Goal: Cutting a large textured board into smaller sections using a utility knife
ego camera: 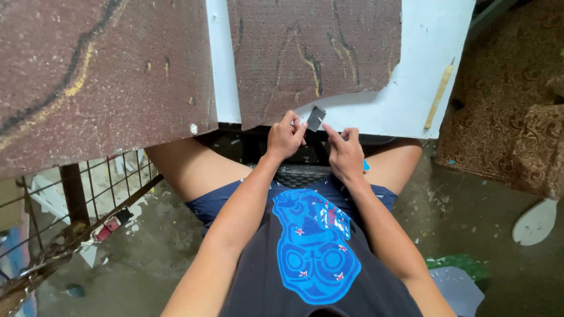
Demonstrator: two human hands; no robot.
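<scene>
I sit with both hands held up in front of my knees, at the near edge of a white board (420, 70). My left hand (284, 138) pinches a small dark grey rectangular piece (316, 118) between thumb and fingers. My right hand (345, 154) is beside it, its fingertips touching the lower edge of the same piece. A brown, rough-surfaced sheet (311, 53) lies on the white board just beyond the piece. A larger brown sheet (100, 76) covers the surface to the left.
A thin wooden stick (440, 94) lies on the right part of the white board. Brown patterned fabric (511, 117) is heaped at the right. A wire mesh frame (88, 188) and chain stand at the lower left. Scraps litter the concrete floor (470, 217).
</scene>
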